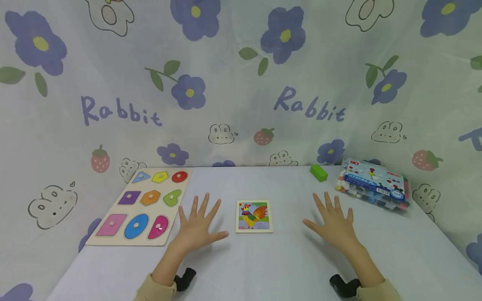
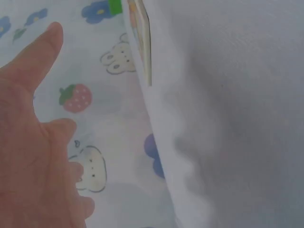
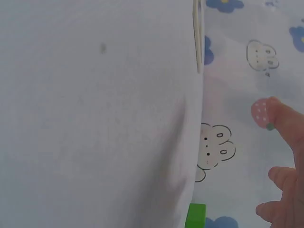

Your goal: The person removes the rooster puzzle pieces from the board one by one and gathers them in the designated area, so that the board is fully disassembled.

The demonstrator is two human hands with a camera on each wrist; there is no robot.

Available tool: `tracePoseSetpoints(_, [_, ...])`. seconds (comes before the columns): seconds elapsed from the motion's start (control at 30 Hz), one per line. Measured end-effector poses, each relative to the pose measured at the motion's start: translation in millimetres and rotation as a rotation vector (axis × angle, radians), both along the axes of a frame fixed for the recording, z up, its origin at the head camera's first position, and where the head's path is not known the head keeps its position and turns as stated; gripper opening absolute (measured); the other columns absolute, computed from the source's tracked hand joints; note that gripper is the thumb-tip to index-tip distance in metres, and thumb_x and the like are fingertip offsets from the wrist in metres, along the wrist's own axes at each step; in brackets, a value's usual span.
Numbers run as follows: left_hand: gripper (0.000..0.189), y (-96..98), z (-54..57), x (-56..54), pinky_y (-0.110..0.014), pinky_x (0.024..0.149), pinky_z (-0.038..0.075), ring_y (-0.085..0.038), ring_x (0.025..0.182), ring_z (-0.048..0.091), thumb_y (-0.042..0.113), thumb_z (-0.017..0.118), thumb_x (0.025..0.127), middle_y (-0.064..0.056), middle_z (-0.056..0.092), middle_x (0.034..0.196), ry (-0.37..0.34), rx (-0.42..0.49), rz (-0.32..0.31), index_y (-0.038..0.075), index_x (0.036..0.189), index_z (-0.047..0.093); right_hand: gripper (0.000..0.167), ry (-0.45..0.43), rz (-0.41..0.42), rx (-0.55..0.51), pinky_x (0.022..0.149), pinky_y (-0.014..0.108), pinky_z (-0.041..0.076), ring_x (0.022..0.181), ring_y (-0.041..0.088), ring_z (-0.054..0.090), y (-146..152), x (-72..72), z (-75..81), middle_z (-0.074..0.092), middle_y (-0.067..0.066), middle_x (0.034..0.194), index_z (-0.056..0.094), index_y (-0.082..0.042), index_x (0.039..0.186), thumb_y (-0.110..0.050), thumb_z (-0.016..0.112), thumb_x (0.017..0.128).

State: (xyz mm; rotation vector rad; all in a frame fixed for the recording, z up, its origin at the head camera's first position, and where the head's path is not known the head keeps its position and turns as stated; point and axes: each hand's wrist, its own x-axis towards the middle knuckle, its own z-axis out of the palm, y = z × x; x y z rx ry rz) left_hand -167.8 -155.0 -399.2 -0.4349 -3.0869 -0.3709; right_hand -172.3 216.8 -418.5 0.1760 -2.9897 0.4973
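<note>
Flowered cloth (image 1: 241, 90) behind a white worktop (image 1: 286, 267).
The shape board (image 1: 147, 210) lies along the left edge, the boxed set (image 1: 374, 184) near the back right corner. The left hand (image 1: 197, 228), just beside the board, and the right hand (image 1: 335, 228) are splayed, each grip unclenched. The rooster picture (image 1: 254, 216) lies between them, nearer the left; the green block (image 1: 319, 173) sits near the back edge.
</note>
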Motion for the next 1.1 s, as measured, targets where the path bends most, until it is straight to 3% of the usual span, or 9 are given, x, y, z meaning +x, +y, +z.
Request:
tracePoseSetpoints(0.37, [0.091,15.8,-15.7,-28.1,-0.071,0.098,-0.005,-0.043,0.138,-0.006,0.062,0.059,0.077,-0.013,-0.003,0.155,-0.061,0.057,-0.046,0.024,0.149,0.019,0.082,-0.124,0.077,-0.193,0.094,0.075,0.005,0.134,0.052,0.005,-29,-27.4,-7.3,0.011,0.027,0.150,0.020,-0.012,0.148,-0.052,0.056,0.086])
tracePoseSetpoints(0.7, [0.088,37.2,-19.2,-50.6,-0.070,0.100,-0.001,-0.043,0.138,-0.003,0.059,0.060,0.079,-0.015,0.002,0.155,-0.122,0.105,-0.108,0.025,0.148,0.020,0.073,-0.208,0.149,-0.379,0.099,0.071,0.009,0.135,0.048,0.008,-58,-53.1,-18.1,0.021,0.022,0.149,0.023,-0.013,0.147,-0.040,0.058,0.089])
tracePoseSetpoints(0.93, [0.083,49.9,-21.3,-63.0,-0.069,0.100,-0.002,-0.045,0.138,-0.001,0.054,0.064,0.078,-0.016,0.006,0.154,-0.221,0.131,-0.192,0.023,0.146,0.029,0.062,-0.181,0.159,-0.353,0.096,0.070,0.021,0.130,0.043,0.032,-75,-64.1,-21.8,0.043,0.018,0.139,0.042,-0.014,0.140,-0.032,0.064,0.085])
tracePoseSetpoints(1.1, [0.080,57.1,-24.0,-67.1,-0.068,0.101,-0.001,-0.045,0.138,0.001,0.053,0.067,0.076,-0.016,0.010,0.154,-0.268,0.101,-0.207,0.024,0.144,0.035,0.049,-0.121,0.194,-0.279,0.082,0.059,0.035,0.103,0.032,0.053,-84,-71.6,-25.5,0.061,0.013,0.113,0.058,-0.015,0.125,-0.029,0.071,0.080])
